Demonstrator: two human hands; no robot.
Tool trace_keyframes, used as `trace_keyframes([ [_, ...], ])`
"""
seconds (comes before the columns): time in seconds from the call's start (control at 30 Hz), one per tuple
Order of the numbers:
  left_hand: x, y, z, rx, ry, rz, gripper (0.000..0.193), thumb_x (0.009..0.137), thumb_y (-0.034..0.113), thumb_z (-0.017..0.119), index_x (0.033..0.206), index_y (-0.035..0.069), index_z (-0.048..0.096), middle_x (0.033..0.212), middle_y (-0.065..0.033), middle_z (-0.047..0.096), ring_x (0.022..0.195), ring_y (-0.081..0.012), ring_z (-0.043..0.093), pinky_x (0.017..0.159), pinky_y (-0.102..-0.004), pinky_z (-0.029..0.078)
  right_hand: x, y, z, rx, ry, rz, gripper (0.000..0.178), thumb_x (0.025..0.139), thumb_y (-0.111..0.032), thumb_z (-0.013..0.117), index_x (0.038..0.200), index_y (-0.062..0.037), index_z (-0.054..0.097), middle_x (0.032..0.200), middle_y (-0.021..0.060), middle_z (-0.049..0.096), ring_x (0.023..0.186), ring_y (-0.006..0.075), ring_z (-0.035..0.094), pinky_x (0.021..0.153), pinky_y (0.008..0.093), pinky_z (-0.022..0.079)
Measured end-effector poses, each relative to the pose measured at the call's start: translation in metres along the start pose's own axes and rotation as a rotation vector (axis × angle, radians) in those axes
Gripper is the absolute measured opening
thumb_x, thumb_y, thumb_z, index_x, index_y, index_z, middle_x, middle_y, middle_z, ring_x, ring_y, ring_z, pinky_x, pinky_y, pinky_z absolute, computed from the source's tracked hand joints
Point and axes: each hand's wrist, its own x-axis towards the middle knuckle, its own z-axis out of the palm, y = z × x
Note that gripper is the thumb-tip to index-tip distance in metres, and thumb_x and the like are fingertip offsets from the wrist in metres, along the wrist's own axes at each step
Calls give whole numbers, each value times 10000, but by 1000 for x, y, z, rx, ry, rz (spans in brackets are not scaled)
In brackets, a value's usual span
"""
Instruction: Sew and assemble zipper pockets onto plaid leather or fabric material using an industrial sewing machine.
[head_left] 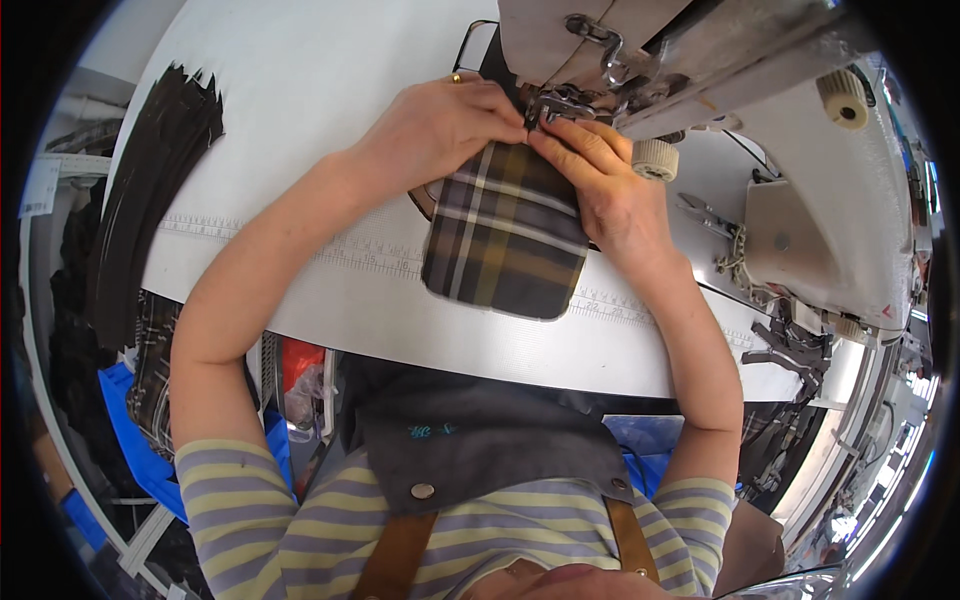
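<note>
Plaid cloth [505,250] lay with its far edge at the sewing machine's [565,45] presser foot [548,108], pinched by the left hand [435,125] and pressed by the right hand [612,190]. Work was judged under way there, the near portion untouched, finished stitching not discernible. White counter [270,110] bore dark strips [160,165] far left; a blue bin [150,470] sat below, near left.

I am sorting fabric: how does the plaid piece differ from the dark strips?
The plaid piece has pale and mustard bands; the dark strips look plain. The plaid piece is one broad panel; the strips, narrow and bunched. The plaid piece lies near the sewing machine; the strips, far left. Both lie at least partly on the white table.
</note>
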Motion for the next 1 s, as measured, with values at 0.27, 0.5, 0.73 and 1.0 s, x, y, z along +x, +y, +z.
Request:
trace_keyframes([
  [0.27, 5, -6, 2, 42, -5, -43, 207, 782, 51, 600, 939, 121, 714, 961, 10, 660, 941, -209, 606, 801, -335, 522, -3, 4, 4, 3, -32, 66, 524, 781, 80, 555, 1237, -174, 599, 1200, 42, 594, 1132, 270, 557, 840, 336, 525],
  [0.5, 3, -8, 4, 4, 16, -5, 215, 778, 27, 595, 949, 95, 707, 973, -13, 662, 940, -227, 608, 821, -347, 515, -2, 4, 5, 49, -42, 142, 504, 806, 71, 554, 1249, -166, 590, 1206, 56, 601, 1113, 304, 571, 871, 352, 509],
  [0.73, 2, -2, -2, -15, -57, -29, 225, 777, 17, 588, 957, 94, 700, 973, -26, 661, 942, -235, 609, 833, -356, 509, 1, 2, -1, 71, 35, -40, 482, 689, 56, 579, 1143, -90, 649, 1118, 55, 651, 898, 279, 577, 784, 374, 489],
  [1.0, 4, -9, 0, -488, 125, -525, 214, 761, 38, 625, 973, 47, 655, 1059, -27, 648, 1030, -252, 569, 907, -315, 469, -12, 11, -7, 162, -21, 104, 447, 796, 40, 569, 1213, -118, 605, 1215, 74, 603, 1098, 315, 557, 938, 368, 453],
])
